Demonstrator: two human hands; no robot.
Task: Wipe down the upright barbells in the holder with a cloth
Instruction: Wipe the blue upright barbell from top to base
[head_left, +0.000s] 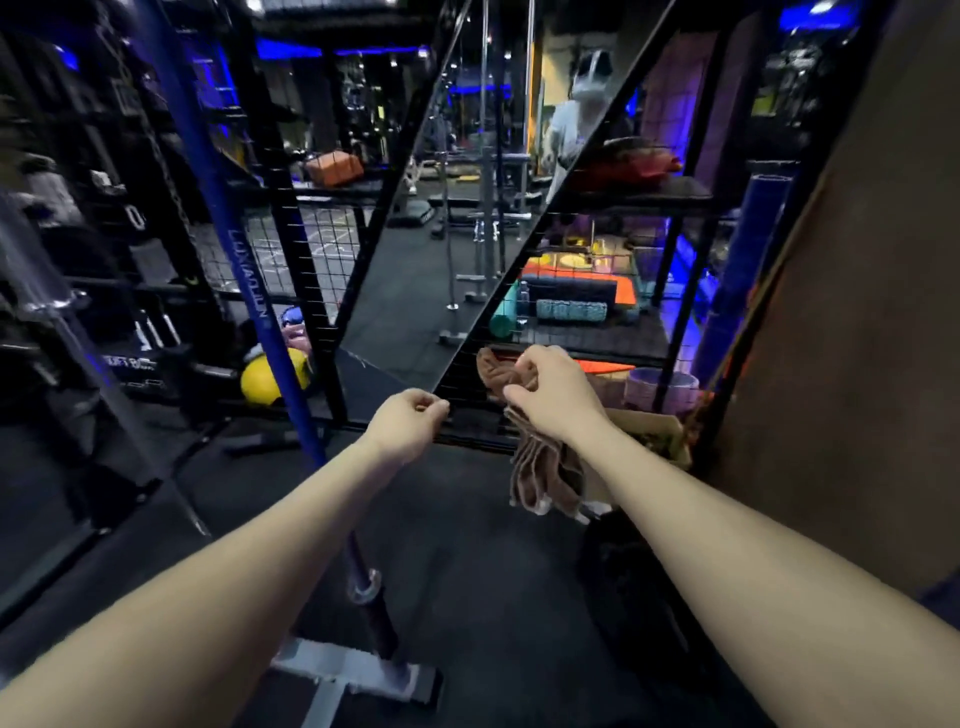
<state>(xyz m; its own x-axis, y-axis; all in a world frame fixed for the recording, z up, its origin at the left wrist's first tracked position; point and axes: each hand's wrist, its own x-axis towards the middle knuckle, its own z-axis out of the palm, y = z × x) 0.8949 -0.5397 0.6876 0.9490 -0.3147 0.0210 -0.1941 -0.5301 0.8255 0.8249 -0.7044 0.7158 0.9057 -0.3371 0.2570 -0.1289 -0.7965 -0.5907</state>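
Head view: the right hand (545, 395) grips a brown cloth (540, 467) that hangs from it, while the left hand (410, 421) is loosely curled and holds nothing. Wiping looks not yet begun. The blue barbell (249, 291) leans upright at left, its foot in the white holder (332, 675) near the person. The next move likely calls for carrying the cloth left to the bar. The mesh rack (467, 384) edge sits just beyond both hands; the floor (483, 571) between them gives room.

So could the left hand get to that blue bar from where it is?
Probably yes. The left hand hangs just right of the blue bar, holds nothing, and nothing stands between them. The cloth is in the right hand, so wiping would need a handover.
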